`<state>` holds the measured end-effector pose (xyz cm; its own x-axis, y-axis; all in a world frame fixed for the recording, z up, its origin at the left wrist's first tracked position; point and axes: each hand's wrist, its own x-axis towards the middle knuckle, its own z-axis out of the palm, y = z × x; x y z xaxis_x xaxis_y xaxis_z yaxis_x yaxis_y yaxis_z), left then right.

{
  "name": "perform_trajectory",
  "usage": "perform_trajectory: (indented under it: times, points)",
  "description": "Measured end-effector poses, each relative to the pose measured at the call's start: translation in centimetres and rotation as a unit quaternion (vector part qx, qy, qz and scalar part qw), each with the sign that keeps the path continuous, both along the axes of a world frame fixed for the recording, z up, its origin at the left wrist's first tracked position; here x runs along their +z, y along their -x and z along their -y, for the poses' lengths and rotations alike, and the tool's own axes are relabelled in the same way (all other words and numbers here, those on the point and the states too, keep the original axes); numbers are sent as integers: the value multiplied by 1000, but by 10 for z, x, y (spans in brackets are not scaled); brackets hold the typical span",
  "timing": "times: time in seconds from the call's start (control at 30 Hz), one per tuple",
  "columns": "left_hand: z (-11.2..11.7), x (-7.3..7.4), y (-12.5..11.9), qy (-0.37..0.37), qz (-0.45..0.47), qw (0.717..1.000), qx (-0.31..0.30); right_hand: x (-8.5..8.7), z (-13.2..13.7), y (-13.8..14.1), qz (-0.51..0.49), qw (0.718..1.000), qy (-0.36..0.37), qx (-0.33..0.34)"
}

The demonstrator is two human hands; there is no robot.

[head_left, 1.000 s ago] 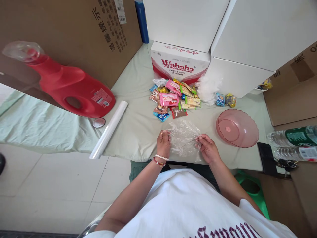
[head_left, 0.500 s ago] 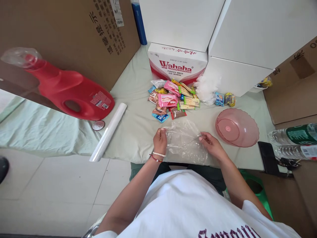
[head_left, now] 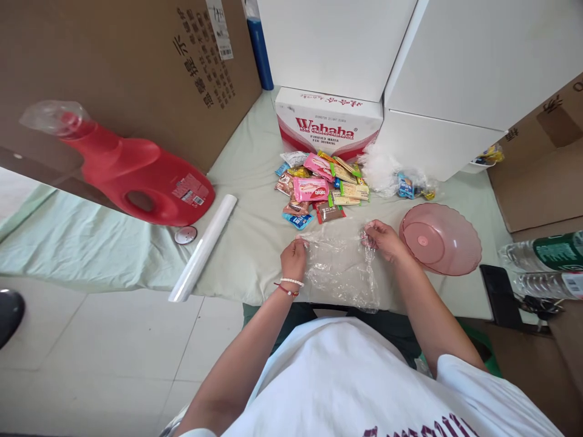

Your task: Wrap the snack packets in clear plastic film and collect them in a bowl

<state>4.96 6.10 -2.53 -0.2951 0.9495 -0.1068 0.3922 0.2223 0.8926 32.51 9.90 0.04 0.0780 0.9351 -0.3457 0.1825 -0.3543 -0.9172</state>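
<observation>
The left hand (head_left: pixel 293 261) and right hand (head_left: pixel 384 241) pinch a thin, clear plastic bag (head_left: pixel 339 262). Small, colourful wrapped snacks (head_left: pixel 311 189) lie past them.

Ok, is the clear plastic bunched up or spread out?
Spread out, though wrinkled: the clear plastic spans the gap between the left hand and right hand.

Bag (head_left: pixel 339 264) is between left hand (head_left: pixel 294 261) and right hand (head_left: pixel 386 240). Snacks (head_left: pixel 314 188) lie behind bag, box (head_left: pixel 328 124) behind snacks. Bowl (head_left: pixel 462 246) right of bag, roll (head_left: pixel 203 249) left; jug (head_left: pixel 152 164) left of roll.
</observation>
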Motion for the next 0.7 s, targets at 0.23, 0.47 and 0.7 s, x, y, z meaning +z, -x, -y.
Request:
perform_trajectory:
  times: [0.23, 0.47, 0.7]
  points:
    - [-8, -5, 5, -14, -65, 996, 53, -15, -16, -15, 138, 990, -8, -38]
    - [21, -2, 11, -312, -329, 849, -270, -20, -28, -14, 256, 966, -41, -1]
    - [9, 10, 22, -155, -356, 834, -391, -8, -31, -21, 336, 940, -57, 33]
